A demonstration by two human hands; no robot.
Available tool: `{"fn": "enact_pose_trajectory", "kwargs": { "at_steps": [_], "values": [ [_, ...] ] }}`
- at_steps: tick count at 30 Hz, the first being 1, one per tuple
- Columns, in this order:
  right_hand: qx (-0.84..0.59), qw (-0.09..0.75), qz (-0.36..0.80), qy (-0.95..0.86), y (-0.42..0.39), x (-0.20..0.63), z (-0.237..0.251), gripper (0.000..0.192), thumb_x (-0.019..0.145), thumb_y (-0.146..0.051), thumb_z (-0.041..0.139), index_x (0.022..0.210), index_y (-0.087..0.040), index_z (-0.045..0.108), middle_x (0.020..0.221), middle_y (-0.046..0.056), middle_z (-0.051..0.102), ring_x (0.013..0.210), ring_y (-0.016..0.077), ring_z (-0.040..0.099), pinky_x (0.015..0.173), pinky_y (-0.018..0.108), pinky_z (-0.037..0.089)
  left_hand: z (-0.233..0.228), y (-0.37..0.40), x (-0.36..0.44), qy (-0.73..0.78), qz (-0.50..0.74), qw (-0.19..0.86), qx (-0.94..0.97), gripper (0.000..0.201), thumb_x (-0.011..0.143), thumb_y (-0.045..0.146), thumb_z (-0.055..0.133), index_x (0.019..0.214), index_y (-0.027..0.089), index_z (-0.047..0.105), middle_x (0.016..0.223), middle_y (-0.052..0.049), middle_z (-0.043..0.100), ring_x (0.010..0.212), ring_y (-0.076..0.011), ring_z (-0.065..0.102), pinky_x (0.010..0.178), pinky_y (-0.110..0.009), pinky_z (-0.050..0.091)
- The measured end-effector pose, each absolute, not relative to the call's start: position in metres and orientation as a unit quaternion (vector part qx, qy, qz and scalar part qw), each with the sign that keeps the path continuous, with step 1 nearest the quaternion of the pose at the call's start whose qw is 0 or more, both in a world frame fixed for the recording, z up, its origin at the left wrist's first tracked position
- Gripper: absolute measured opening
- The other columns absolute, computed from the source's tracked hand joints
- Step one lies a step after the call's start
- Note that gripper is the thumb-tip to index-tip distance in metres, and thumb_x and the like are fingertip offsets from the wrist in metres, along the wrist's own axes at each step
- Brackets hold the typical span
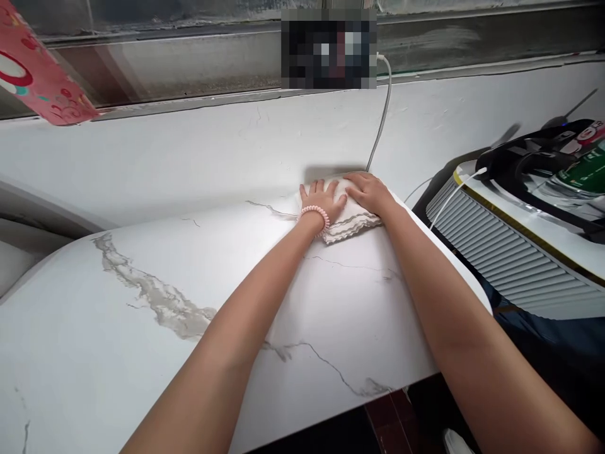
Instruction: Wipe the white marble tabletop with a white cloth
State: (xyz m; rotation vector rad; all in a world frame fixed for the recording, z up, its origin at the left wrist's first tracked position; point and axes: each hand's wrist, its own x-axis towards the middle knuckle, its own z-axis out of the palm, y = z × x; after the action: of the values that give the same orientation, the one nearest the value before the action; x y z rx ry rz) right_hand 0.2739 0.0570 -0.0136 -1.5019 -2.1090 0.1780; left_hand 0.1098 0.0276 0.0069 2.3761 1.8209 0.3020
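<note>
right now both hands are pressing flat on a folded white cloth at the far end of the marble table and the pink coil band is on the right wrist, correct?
Not quite. In the head view the pink coil band sits on the left wrist, not the right. The rest holds: the left hand and the right hand both press flat on the folded white cloth at the far end of the marble table.

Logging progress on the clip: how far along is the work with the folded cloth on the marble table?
Done: the white cloth is folded into a layered stack, lying at the far end of the marble table. In hand: left hand and right hand both press flat on top of it, fingers spread. Left: cannot tell; the cloth sits by the wall under a white cable, not lifted.
</note>
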Motion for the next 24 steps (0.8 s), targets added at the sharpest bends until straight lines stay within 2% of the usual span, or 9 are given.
{"fn": "enact_pose_trajectory", "kwargs": {
  "at_steps": [5, 11, 18, 24],
  "values": [
    [-0.558, 0.259, 0.081, -0.784, 0.068, 0.282, -0.013, 0.051, 0.092, -0.038, 0.044, 0.136, -0.017, 0.057, 0.141, 0.009, 0.056, 0.133, 0.0296, 0.045, 0.113, 0.048, 0.033, 0.006, 0.037, 0.114, 0.603, 0.1, 0.058, 0.789, 0.062, 0.096, 0.052, 0.024, 0.15, 0.026, 0.036, 0.157, -0.01, 0.036, 0.148, -0.0251, 0.025, 0.121, -0.055, 0.007],
    [-0.549, 0.249, 0.067, -0.795, 0.06, 0.285, -0.013, 0.051, 0.092, -0.037, 0.043, 0.138, -0.016, 0.055, 0.143, 0.01, 0.055, 0.135, 0.0301, 0.044, 0.114, 0.05, 0.031, 0.008, 0.027, 0.12, 0.609, 0.076, 0.06, 0.787, 0.065, 0.097, 0.053, 0.021, 0.154, 0.022, 0.029, 0.162, -0.012, 0.024, 0.151, -0.0271, 0.016, 0.12, -0.058, 0.004],
    [-0.503, 0.23, 0.034, -0.832, 0.037, 0.308, -0.016, 0.054, 0.095, -0.044, 0.036, 0.139, -0.016, 0.053, 0.145, 0.011, 0.053, 0.136, 0.0283, 0.045, 0.115, 0.048, 0.033, 0.009, -0.004, 0.136, 0.61, 0.058, 0.062, 0.788, 0.067, 0.097, 0.054, 0.02, 0.155, 0.021, 0.025, 0.164, -0.012, 0.02, 0.151, -0.0288, 0.013, 0.12, -0.059, 0.003],
    [-0.549, 0.166, 0.017, -0.819, -0.02, 0.331, -0.012, 0.06, 0.099, -0.055, 0.025, 0.146, -0.022, 0.044, 0.153, 0.009, 0.044, 0.144, 0.0321, 0.034, 0.115, 0.06, 0.026, 0.008, -0.046, 0.154, 0.579, 0.065, 0.067, 0.81, 0.068, 0.097, 0.053, 0.021, 0.155, 0.019, 0.026, 0.163, -0.013, 0.023, 0.151, -0.0308, 0.013, 0.119, -0.061, 0.003]
  ]
}}
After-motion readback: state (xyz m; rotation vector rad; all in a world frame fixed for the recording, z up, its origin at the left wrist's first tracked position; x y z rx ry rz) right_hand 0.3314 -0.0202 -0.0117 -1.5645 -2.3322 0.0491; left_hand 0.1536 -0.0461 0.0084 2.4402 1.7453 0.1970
